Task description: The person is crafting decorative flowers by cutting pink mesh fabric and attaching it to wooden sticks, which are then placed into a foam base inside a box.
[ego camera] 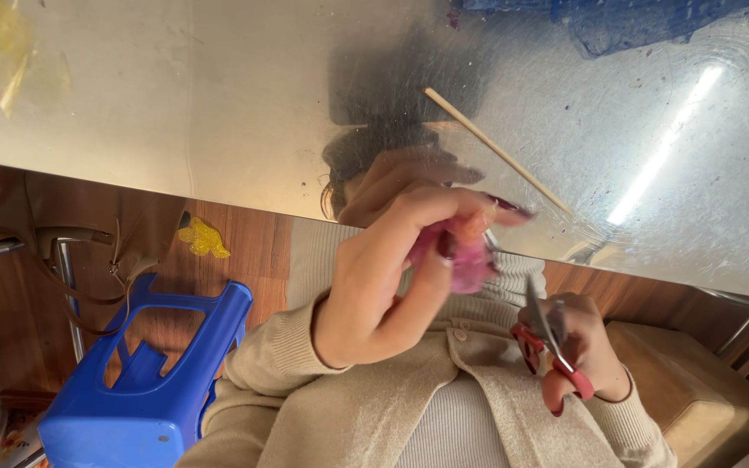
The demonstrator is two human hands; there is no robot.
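Hands: left point(392, 277) pinches pink piece point(470, 260); right point(578, 351) grips red scissors point(548, 342).

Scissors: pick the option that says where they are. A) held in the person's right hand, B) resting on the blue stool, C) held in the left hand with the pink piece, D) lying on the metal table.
A: the red-handled scissors sit in the right hand, fingers through the loops, while the left hand holds the pink piece.
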